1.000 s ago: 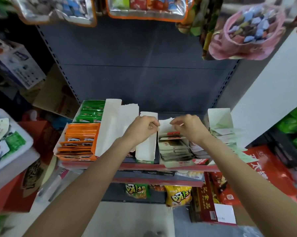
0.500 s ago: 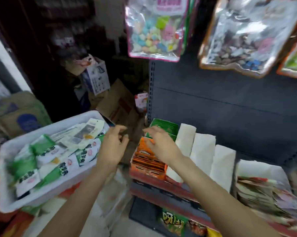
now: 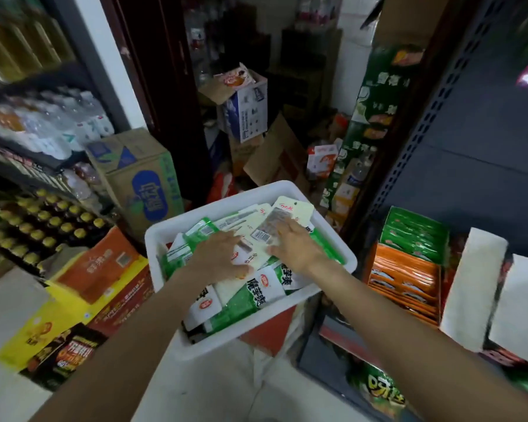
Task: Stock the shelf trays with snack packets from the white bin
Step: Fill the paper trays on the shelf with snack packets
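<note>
White bin (image 3: 165, 239) sits at frame centre, full of snack packets (image 3: 256, 292), mostly green-and-white, with a few pale ones on top. Both hands are inside it, on the pile.

Left hand (image 3: 218, 257) lies palm down on the packets at the bin's middle, fingers spread and fairly straight, pressing on top; thumb lies along a white packet toward 3 o'clock. It does not seem to grasp anything, though what its fingertips do underneath I cannot tell.

Right hand (image 3: 296, 243) lies just beside it at 3 o'clock, also palm down, fingers extended toward 10 o'clock over a pale packet (image 3: 267, 228) with a barcode label. Fingers rest flat on it, no pinch visible. The two hands are nearly touching at the thumbs.

Shelf (image 3: 482, 184) is at 3 o'clock of the bin. On it, an orange tray (image 3: 404, 277) holds orange packets, a green tray (image 3: 415, 234) stands behind it at 12, and white trays (image 3: 469, 287) stand further toward 3; their contents are not visible.

At 9 o'clock of the bin: a cardboard box (image 3: 141, 181) with a blue logo, an orange-and-yellow carton (image 3: 101, 269), and rows of yellow-capped bottles (image 3: 43, 220). More boxes (image 3: 247, 108) are piled at 12 o'clock. Frame is blurred at the edges.
</note>
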The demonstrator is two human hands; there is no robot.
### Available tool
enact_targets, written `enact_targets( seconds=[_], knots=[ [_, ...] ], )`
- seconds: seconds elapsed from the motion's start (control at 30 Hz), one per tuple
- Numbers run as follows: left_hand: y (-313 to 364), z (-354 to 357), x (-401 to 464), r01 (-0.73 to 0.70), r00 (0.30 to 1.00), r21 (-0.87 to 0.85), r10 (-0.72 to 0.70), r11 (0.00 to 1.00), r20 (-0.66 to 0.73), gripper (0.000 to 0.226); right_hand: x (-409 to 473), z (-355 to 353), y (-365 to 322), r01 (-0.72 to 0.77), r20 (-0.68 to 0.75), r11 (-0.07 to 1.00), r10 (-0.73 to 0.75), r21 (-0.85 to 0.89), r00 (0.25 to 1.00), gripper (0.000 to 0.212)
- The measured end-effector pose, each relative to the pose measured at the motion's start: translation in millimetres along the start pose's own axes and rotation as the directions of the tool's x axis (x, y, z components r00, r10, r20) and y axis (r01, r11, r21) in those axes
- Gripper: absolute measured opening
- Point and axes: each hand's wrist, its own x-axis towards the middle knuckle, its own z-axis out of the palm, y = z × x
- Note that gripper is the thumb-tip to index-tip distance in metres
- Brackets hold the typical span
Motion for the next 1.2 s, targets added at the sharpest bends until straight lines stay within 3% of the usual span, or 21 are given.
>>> enact_targets(
  seconds=[0.17, 0.37, 0.57, 0.7, 0.8, 0.87, 1.0, 1.07, 1.13, 1.2],
  knots=[
    [-2, 6, 6, 0.044, 0.999, 0.144, -0.044, 0.989, 0.000, 0.091, 4, 4, 3, -0.033, 0.073, 0.993, 0.041, -0.109, 0.997, 0.068],
    [3, -1, 13, 0.051, 0.996, 0.228, -0.034, 0.972, -0.077, 0.088, -9, 0, 4, 0.032, 0.088, 0.977, -0.014, -0.209, 0.996, 0.045],
    [10, -5, 18, 0.053, 0.995, -0.023, -0.054, 0.998, -0.088, 0.094, -10, -4, 6, -0.049, 0.034, 0.998, 0.050, -0.027, 0.998, 0.040],
    [12, -4, 30, 0.106, 0.986, -0.229, -0.131, 0.968, -0.099, 0.062, -9, -4, 0, -0.120, -0.073, 0.987, 0.113, -0.103, 0.991, 0.040],
    [13, -8, 40, 0.139, 0.974, -0.436, -0.203, 0.889, -0.104, 0.043, -9, 0, -6, -0.147, -0.108, 0.980, 0.134, -0.131, 0.985, 0.060],
    [15, -13, 43, 0.131, 0.972, -0.399, -0.197, 0.908, -0.130, 0.032, -10, 1, -7, -0.161, -0.111, 0.982, 0.150, -0.094, 0.982, 0.068],
    [24, -21, 45, 0.085, 0.975, -0.168, -0.117, 0.982, -0.189, 0.024, -13, -1, -9, -0.164, -0.067, 0.985, 0.167, 0.050, 0.984, 0.070],
    [27, -23, 46, 0.070, 0.968, -0.223, -0.120, 0.972, -0.218, 0.020, -15, -3, -10, -0.135, -0.062, 0.983, 0.143, 0.127, 0.988, 0.068],
    [31, -26, 47, 0.065, 0.949, -0.398, -0.181, 0.915, -0.260, 0.015, -16, -6, -12, -0.086, -0.059, 0.981, 0.097, 0.172, 0.994, 0.066],
    [36, -30, 49, 0.070, 0.923, -0.674, -0.304, 0.735, -0.236, 0.014, -16, -7, -13, -0.027, -0.048, 0.981, 0.037, 0.194, 0.998, 0.057]
  ],
)
